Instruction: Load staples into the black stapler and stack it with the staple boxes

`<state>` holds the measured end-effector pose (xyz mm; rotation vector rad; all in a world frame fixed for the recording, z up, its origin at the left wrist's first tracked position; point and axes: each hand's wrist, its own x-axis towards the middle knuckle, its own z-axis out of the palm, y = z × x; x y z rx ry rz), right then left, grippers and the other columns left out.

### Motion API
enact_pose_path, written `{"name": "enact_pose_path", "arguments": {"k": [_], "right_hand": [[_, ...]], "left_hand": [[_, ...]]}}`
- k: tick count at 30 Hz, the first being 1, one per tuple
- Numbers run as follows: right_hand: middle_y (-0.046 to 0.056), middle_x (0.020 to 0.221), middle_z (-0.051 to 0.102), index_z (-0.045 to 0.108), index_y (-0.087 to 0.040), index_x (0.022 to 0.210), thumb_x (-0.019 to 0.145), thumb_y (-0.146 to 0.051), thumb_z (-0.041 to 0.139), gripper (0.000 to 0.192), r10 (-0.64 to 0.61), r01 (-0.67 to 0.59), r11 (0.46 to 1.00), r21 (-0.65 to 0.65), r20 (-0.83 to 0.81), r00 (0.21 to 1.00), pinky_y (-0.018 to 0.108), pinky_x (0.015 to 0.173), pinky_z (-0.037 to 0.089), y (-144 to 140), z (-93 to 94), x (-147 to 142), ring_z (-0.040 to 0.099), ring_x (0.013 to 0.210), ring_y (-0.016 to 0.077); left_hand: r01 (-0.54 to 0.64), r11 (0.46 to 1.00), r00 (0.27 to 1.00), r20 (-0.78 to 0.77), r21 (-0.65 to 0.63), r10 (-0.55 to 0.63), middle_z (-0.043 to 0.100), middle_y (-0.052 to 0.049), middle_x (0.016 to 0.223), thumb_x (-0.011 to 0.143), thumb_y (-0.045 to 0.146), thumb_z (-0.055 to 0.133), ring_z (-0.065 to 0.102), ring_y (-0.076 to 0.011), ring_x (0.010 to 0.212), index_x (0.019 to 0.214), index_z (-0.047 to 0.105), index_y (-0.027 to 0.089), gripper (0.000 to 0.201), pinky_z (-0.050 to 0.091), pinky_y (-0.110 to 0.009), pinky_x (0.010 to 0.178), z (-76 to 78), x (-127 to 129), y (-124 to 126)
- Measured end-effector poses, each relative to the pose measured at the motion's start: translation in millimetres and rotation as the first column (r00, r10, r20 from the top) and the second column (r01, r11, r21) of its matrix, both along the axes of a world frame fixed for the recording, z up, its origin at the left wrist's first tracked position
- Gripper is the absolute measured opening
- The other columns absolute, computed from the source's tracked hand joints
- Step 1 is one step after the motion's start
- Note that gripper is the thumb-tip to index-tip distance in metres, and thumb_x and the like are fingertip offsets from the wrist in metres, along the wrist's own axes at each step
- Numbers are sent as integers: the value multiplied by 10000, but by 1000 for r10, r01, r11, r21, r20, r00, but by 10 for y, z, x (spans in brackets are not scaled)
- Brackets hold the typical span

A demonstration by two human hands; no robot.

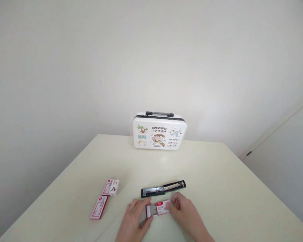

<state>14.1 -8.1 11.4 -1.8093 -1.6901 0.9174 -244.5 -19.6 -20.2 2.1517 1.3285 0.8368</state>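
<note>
A: What is held by the hands?

B: A staple box, its inner tray slid partly out, is gripped at one end by the left hand and at the other by the right hand, low over the table.

A: And beyond them?

B: The stapler lies opened flat just behind, apparently not yet loaded. Two more boxes are left untouched to the left; a small suitcase is stood at the far edge.

Single view from my head, angled forward and down across the table; my hands sat close below, the wall far ahead.
</note>
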Motion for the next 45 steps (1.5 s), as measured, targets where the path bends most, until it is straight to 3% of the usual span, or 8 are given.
{"name": "enact_pose_path", "arguments": {"k": [6,12,20,25,29,32,40,45], "right_hand": [[-22,798,747,755,-301,828,825,-235,651,123,323,-368,926,79,335,885,257,672,386,135,362,-395,670,755,169],[76,781,769,765,-227,712,752,-110,615,195,414,-488,871,56,450,791,300,697,414,250,352,-644,695,769,232],[-15,810,724,720,-242,796,765,-121,605,170,453,-521,846,112,365,813,229,679,411,228,428,-472,650,750,146],[-20,764,649,711,-236,816,863,-234,589,130,320,-336,931,141,123,939,234,647,413,80,240,-18,589,691,142],[-27,790,630,734,-275,1095,811,-330,701,292,241,-239,963,126,0,970,253,671,435,-22,97,162,580,708,163],[-8,849,639,757,-294,1112,829,-329,691,292,304,-299,949,103,-37,952,260,704,446,-34,153,95,601,752,174],[-27,813,621,772,-298,997,788,-251,729,219,345,-349,935,63,61,937,244,693,409,58,326,-135,595,739,159],[-41,814,618,784,-325,955,817,-231,710,183,363,-378,923,74,160,918,227,659,372,113,279,-324,577,697,128]], "left_hand": [[4,999,999,39,-39,-2,680,-65,1267,891,166,651,613,-269,1165,1507,415,325,679,505,-446,1010,-34,9,-13],[-5,1000,999,41,-24,6,690,-53,1237,861,149,672,617,-258,1142,1488,442,314,688,511,-413,1004,-23,10,-20],[-17,1000,1000,11,-2,17,716,-25,1216,849,174,712,650,-244,1100,1474,465,333,691,546,-378,963,-34,2,3],[1,999,1000,-1,50,-1,678,-50,1307,887,248,707,614,-257,1201,1438,531,329,585,530,-393,1023,51,-32,-26],[-113,993,993,-20,34,114,704,-76,1198,980,335,599,650,-258,1109,1294,656,308,321,544,-414,956,116,4,-19],[-150,989,988,-40,-5,150,752,-32,1039,1003,312,551,686,-242,971,1114,725,322,207,542,-391,846,107,136,-1],[-214,973,973,72,-84,220,715,0,854,1018,304,507,673,-187,784,1184,676,282,238,523,-318,764,15,137,13],[-311,949,950,-21,44,312,651,-63,1168,946,331,629,598,-261,1112,1310,631,283,367,460,-431,970,143,-22,303]]}}
